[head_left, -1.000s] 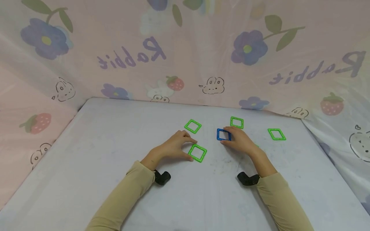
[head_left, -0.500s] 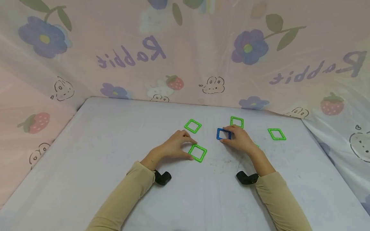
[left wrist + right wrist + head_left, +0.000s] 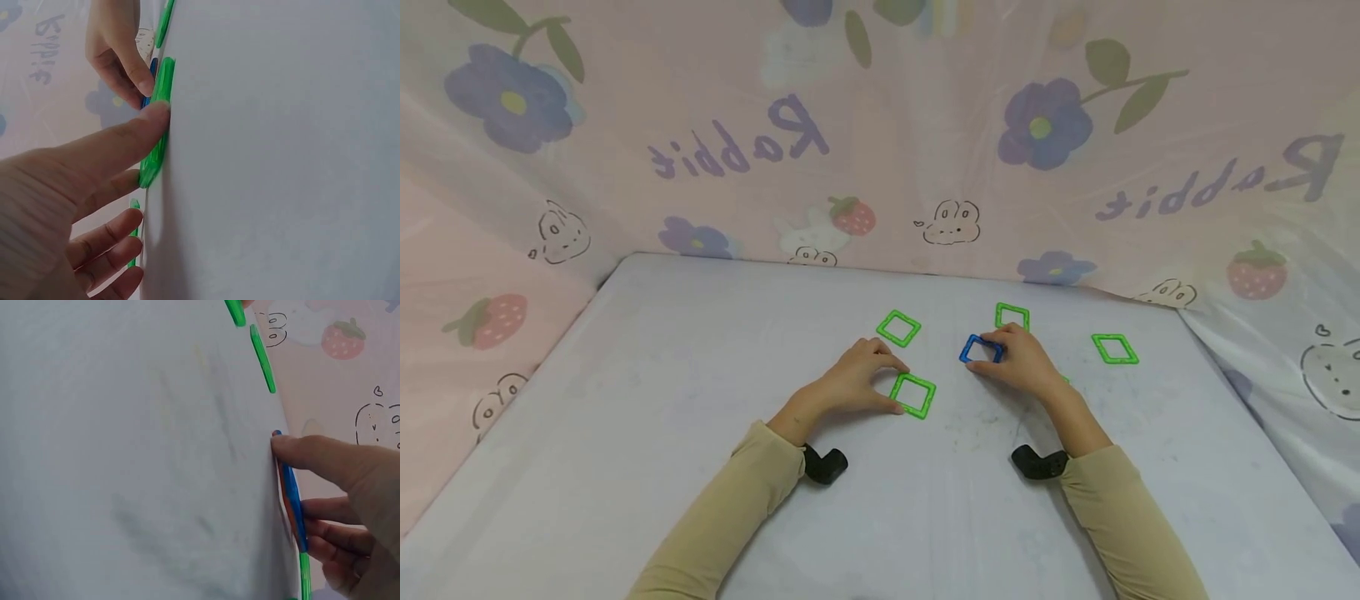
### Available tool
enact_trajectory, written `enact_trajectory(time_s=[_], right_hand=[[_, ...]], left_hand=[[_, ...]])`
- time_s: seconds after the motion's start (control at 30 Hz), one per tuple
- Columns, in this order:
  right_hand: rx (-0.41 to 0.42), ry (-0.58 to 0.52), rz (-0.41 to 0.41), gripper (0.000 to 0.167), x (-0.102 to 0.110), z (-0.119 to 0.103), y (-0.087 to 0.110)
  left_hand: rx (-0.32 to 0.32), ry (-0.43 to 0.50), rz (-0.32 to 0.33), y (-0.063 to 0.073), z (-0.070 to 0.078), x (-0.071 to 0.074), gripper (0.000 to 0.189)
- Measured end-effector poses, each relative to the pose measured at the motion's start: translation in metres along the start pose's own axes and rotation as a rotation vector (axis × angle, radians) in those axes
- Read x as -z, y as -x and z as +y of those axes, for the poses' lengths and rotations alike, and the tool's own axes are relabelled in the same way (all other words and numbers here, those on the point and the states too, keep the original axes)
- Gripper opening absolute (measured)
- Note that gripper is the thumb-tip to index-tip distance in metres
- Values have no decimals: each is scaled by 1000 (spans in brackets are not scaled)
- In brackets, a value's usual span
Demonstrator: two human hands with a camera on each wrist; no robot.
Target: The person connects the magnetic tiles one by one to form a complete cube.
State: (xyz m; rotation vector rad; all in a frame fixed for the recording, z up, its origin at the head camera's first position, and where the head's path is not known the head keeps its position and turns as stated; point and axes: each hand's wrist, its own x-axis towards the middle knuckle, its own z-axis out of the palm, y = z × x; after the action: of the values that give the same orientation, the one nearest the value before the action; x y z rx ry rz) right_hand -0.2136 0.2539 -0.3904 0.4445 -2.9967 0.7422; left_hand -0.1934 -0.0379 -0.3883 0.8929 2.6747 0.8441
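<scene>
Nearby, three green frames lie loose: the far frame [image 3: 912,336] beyond our left grip [image 3: 853,377], the back frame [image 3: 1013,307] partly screened by our right grip [image 3: 1018,360], and the outer frame [image 3: 1122,361] off to the right. A green sliver [image 3: 1065,379] peeks past our right wrist [image 3: 1078,425]. On our left we pinch a green square [image 3: 929,399]; on our right, a blue square [image 3: 967,347] — an orange strip [image 3: 287,503] along its edge — just apart from the green one. Below spreads our pale counter [image 3: 700,350], with grey smudges [image 3: 981,421]; behind hangs pink cloth [image 3: 891,133] printed with flowers [image 3: 1037,133], strawberries [image 3: 853,217] and mirrored lettering [image 3: 703,158].
</scene>
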Motion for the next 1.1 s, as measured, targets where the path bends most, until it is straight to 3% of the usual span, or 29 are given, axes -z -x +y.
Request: enact_trajectory(time_s=[0.37, 0.77, 1.1], right_hand=[[-58, -12, 33, 54, 1, -8, 6], [-5, -37, 76, 50, -3, -8, 6], [12, -118, 66, 49, -4, -12, 5]], left_hand=[[66, 10, 68, -3, 3, -10, 54], [129, 20, 169, -8, 6, -17, 56], [149, 37, 173, -9, 5, -17, 56]])
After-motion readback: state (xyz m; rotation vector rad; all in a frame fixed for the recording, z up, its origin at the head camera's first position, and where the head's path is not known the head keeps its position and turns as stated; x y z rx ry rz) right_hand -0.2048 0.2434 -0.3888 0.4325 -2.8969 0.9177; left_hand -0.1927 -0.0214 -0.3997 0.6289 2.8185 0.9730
